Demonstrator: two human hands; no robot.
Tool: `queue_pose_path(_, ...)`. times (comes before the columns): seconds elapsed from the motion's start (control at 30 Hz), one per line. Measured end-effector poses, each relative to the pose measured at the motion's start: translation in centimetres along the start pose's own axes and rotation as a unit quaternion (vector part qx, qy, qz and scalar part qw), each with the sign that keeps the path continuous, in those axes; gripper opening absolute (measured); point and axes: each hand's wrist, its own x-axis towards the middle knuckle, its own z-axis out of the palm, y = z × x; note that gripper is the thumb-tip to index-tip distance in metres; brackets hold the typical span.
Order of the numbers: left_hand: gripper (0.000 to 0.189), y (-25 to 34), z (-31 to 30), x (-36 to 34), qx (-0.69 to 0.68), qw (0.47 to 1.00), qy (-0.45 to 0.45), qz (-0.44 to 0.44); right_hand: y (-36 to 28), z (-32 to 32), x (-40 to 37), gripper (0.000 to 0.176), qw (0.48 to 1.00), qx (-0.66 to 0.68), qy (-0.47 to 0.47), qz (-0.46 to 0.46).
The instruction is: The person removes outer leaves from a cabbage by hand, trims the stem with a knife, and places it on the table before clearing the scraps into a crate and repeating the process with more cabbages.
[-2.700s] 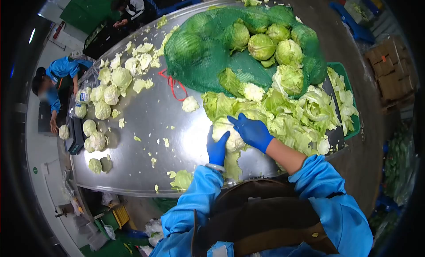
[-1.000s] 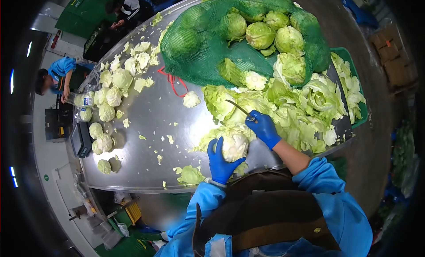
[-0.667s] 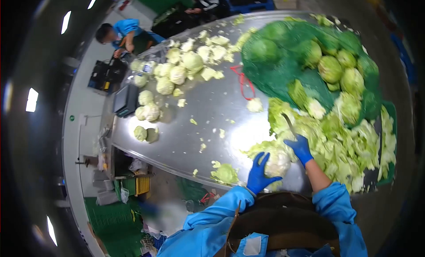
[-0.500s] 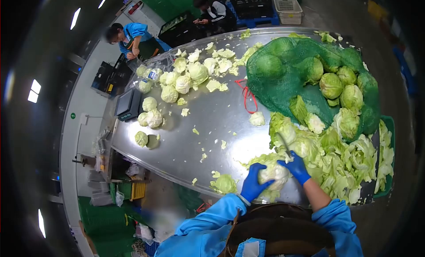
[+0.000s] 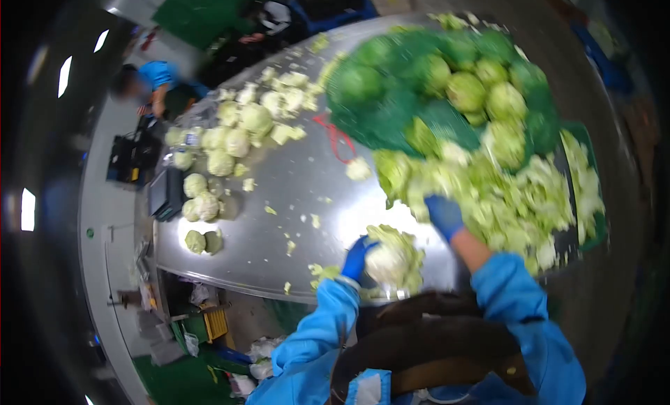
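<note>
One cabbage [image 5: 392,260] cupped by left hand [image 5: 357,257]; right hand [image 5: 444,215] near.

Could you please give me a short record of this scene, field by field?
Left hand: grip on the side of a pale cabbage head at the near edge of the table.
Right hand: raised beside the leaf pile; too blurred to tell what it holds.
Table: steel, strewn with leaf scraps.
Net sack: green, full of cabbages, far right.
Trimmed heads: clustered far left, near a scale.
Others: one person in blue, far left.
</note>
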Motion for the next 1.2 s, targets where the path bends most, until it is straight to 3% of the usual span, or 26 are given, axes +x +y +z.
queue_pose_path(0.03,0.037,0.5,0.3,-0.5,-0.121,0.988,0.054,-0.083,0.4,-2.0,1.6,0.030,0.999,0.037,-0.001,0.018)
queue_pose_path(0.07,0.042,-0.5,-0.8,0.9,-0.245,0.959,-0.012,-0.144,0.2,-3.7,3.2,0.046,0.995,0.066,-0.046,0.064)
queue_pose_path(0.1,0.049,4.1,2.3,-1.1,-0.352,0.916,0.000,-0.195,-0.9,-6.5,3.9,0.054,0.992,0.108,0.005,0.059)
queue_pose_path(0.13,0.054,6.0,4.0,-2.3,-0.410,0.892,-0.058,-0.180,-2.0,-9.6,4.6,0.063,0.986,0.148,0.063,0.049)
queue_pose_path(0.17,0.054,5.0,4.8,-2.4,-0.107,0.993,-0.038,-0.025,-2.9,-11.7,4.5,0.066,0.970,0.231,0.050,0.063)
queue_pose_path(0.23,0.057,3.9,6.1,-2.4,-0.414,0.901,-0.048,-0.120,-4.4,-14.1,3.1,0.069,0.930,0.348,-0.010,0.117)
queue_pose_path(0.27,0.059,1.5,5.7,-1.7,-0.195,0.978,-0.066,-0.018,-4.5,-13.4,1.9,0.069,0.927,0.347,-0.073,0.124)
queue_pose_path(0.3,0.062,-2.6,4.5,-0.5,0.038,0.992,-0.079,0.087,-4.3,-10.4,0.4,0.071,0.917,0.376,-0.083,0.101)
queue_pose_path(0.33,0.064,-0.9,4.9,-0.9,-0.195,0.973,-0.060,-0.106,-4.0,-8.2,-1.1,0.072,0.906,0.405,-0.093,0.079)
queue_pose_path(0.37,0.067,0.9,5.3,-1.3,-0.424,0.863,0.055,-0.267,-5.0,-10.9,-1.6,0.072,0.899,0.393,-0.108,0.160)
queue_pose_path(0.4,0.069,1.3,5.2,-0.5,-0.287,0.936,0.126,-0.157,-4.3,-10.8,-1.5,0.071,0.900,0.388,-0.114,0.164)
queue_pose_path(0.43,0.070,1.6,5.3,0.0,-0.141,0.970,0.195,-0.038,-3.5,-10.2,-1.4,0.070,0.900,0.384,-0.123,0.167)
queue_pose_path(0.47,0.072,3.6,6.4,-0.3,0.014,0.962,0.258,0.082,-3.2,-10.1,-1.4,0.069,0.897,0.384,-0.134,0.171)
queue_pose_path(0.5,0.083,5.7,7.2,-1.2,0.062,0.967,0.200,0.143,-3.3,-10.0,-1.7,0.057,0.904,0.381,-0.122,0.150)
queue_pose_path(0.53,0.088,6.5,7.2,-0.6,0.219,0.945,0.127,0.208,-3.3,-9.4,-1.9,0.053,0.894,0.409,-0.120,0.136)
queue_pose_path(0.6,0.098,7.8,7.1,0.9,0.492,0.808,-0.029,0.323,-2.7,-8.5,-1.8,0.046,0.879,0.453,-0.117,0.097)
queue_pose_path(0.63,0.110,8.3,7.2,2.0,0.484,0.817,-0.028,0.311,-2.6,-8.8,-1.8,0.033,0.890,0.442,-0.091,0.059)
queue_pose_path(0.77,0.110,8.8,7.6,3.0,0.458,0.876,0.062,0.141,-3.0,-11.4,-2.5,0.030,0.950,0.301,0.058,0.060)
queue_pose_path(0.87,0.110,7.4,8.9,2.7,0.446,0.875,0.119,0.149,-4.8,-13.6,-3.6,0.036,0.967,0.231,-0.065,0.082)
queue_pose_path(1.0,0.115,6.2,9.7,2.3,0.472,0.856,0.119,0.175,-5.8,-12.7,-3.9,0.040,0.977,0.194,-0.052,0.073)
queue_pose_path(1.03,0.116,6.6,9.6,2.3,0.461,0.861,0.107,0.186,-6.0,-12.6,-3.7,0.044,0.979,0.169,-0.085,0.074)
queue_pose_path(1.13,0.116,7.3,10.0,2.2,0.434,0.885,0.091,0.138,-6.4,-12.4,-2.8,0.049,0.986,0.080,-0.122,0.080)
queue_pose_path(1.17,0.114,7.0,10.4,2.3,0.456,0.872,0.101,0.145,-5.9,-11.2,-2.9,0.054,0.998,0.040,-0.041,0.036)
queue_pose_path(1.2,0.114,7.0,10.7,2.3,0.464,0.868,0.112,0.135,-5.7,-10.9,-2.9,0.053,0.997,0.048,-0.046,0.044)
